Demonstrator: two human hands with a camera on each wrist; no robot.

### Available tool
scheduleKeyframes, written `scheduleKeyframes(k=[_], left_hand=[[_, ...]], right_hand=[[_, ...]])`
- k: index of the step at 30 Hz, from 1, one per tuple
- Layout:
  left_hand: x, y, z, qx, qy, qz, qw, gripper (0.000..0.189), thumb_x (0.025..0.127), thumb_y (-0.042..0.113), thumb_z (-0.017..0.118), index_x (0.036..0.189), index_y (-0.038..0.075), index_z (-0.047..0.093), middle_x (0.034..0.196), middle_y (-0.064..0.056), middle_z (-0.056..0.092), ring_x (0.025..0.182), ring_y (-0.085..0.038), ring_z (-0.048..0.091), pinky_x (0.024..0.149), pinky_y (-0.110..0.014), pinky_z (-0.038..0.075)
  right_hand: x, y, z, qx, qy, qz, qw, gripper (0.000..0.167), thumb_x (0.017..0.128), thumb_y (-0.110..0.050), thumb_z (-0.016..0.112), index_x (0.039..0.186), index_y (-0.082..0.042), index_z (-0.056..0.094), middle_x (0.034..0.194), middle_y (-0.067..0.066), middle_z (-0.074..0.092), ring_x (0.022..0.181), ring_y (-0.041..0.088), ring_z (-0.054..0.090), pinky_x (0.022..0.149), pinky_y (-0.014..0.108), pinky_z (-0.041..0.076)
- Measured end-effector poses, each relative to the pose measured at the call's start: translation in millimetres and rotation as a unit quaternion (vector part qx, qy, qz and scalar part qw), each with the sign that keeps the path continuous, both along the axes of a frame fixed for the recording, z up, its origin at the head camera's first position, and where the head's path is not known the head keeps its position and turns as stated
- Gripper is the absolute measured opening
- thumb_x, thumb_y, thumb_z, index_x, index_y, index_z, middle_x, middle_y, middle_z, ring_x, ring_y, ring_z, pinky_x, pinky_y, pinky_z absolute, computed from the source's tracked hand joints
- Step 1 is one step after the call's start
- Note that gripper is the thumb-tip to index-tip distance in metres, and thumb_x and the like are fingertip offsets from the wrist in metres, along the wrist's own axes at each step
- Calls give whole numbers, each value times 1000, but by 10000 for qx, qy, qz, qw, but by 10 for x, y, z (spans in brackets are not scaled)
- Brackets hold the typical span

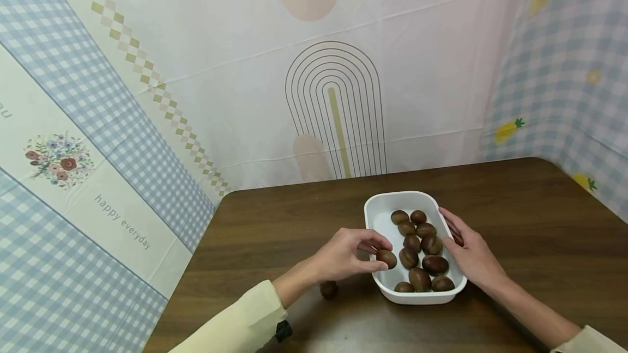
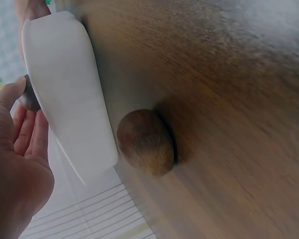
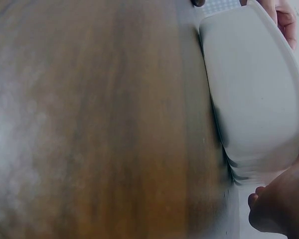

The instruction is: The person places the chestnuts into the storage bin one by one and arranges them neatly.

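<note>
In the head view a white rectangular tray (image 1: 385, 208) stands on the table with several glossy brown chestnuts (image 1: 435, 265) inside. My left hand (image 1: 345, 255) pinches one chestnut (image 1: 386, 258) between thumb and fingers, over the tray's left rim. The left wrist view shows the pinched chestnut (image 2: 29, 95) at the top edge of the tray wall (image 2: 70, 84), partly hidden by it. My right hand (image 1: 473, 255) holds the tray's right side, thumb at the rim and fingers along the outer wall. Another chestnut (image 1: 328, 289) lies on the table below my left wrist.
The dark wooden table (image 1: 275, 211) ends at a hanging white cloth (image 1: 432, 86) printed with arches. Blue checked cloth (image 1: 564, 102) hangs on the right, and more (image 1: 113, 91) on the left.
</note>
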State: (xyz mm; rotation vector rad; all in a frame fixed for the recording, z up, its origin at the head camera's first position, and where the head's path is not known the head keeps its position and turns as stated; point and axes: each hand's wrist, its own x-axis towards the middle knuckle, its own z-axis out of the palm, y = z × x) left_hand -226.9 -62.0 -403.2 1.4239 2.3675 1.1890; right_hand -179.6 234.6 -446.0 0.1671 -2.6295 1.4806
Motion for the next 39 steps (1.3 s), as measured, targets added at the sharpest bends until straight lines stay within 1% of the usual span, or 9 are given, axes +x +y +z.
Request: scheduleKeyframes(k=[3, 7, 9, 12, 16, 21, 27, 32, 39], left_hand=[[-8, 52, -14, -119, 218, -34, 9997, 30, 91, 16, 83, 119, 12, 71, 111, 1, 77, 102, 7, 68, 92, -14, 57], [-15, 119, -24, -285, 263, -55, 9992, 31, 91, 16, 84, 119, 11, 72, 113, 0, 78, 103, 7, 67, 92, -11, 55], [-20, 152, -18, -413, 369, -56, 9985, 31, 91, 17, 84, 119, 11, 72, 114, 0, 78, 104, 7, 67, 93, -10, 54], [-30, 198, 2, -682, 700, -57, 9952, 31, 91, 20, 84, 120, 13, 72, 114, 3, 78, 104, 9, 67, 93, -7, 52], [-49, 251, 17, -1158, 1249, -49, 9854, 31, 92, 27, 83, 120, 18, 72, 113, 9, 77, 101, 12, 66, 90, -3, 49], [-56, 328, 8, -1807, 1675, -57, 9692, 30, 94, 32, 81, 121, 21, 72, 115, 14, 74, 96, 13, 65, 89, -3, 47], [-35, 392, 34, -2243, 1827, -106, 9572, 28, 95, 35, 80, 119, 22, 73, 115, 16, 72, 94, 10, 64, 86, -3, 46], [-25, 442, 65, -2537, 2015, -121, 9460, 24, 94, 33, 81, 115, 23, 74, 111, 14, 71, 91, 7, 61, 83, -4, 44], [2, 494, 77, -2841, 2116, -70, 9351, 17, 94, 28, 80, 110, 23, 76, 106, 13, 70, 90, 6, 60, 82, -5, 45]], right_hand=[[-2, 3, 0, -7, 40, -1, 10000, 61, 110, -11, 50, 166, -10, 27, 162, 30, 38, 145, 48, 43, 84, -4, 34], [-5, 4, 0, -57, 110, 33, 9999, 61, 110, -10, 50, 166, -9, 27, 162, 30, 39, 145, 48, 43, 85, -4, 34], [-6, 4, 0, -77, 148, 43, 9999, 61, 109, -9, 50, 166, -8, 28, 162, 30, 39, 145, 49, 43, 86, -5, 33], [-4, 1, 2, -94, 164, 49, 9998, 61, 109, -9, 50, 166, -8, 28, 161, 30, 39, 145, 49, 43, 87, -5, 33], [-4, -2, 8, -90, 143, 38, 9999, 61, 109, -9, 50, 166, -8, 28, 161, 30, 39, 145, 48, 43, 87, -5, 33], [-5, -8, 10, -47, 81, 20, 10000, 61, 109, -10, 50, 166, -9, 27, 162, 30, 39, 145, 48, 43, 86, -4, 34], [-5, -11, 16, -23, 50, 15, 10000, 61, 109, -9, 50, 166, -8, 27, 162, 30, 39, 145, 48, 44, 85, -5, 33], [-4, -8, 16, -36, 19, 18, 10000, 62, 109, -10, 49, 166, -9, 26, 162, 30, 38, 146, 48, 43, 84, -4, 34], [8, -4, 8, -33, 30, 17, 10000, 61, 109, -10, 50, 166, -8, 26, 162, 30, 38, 146, 48, 43, 85, -4, 33]])
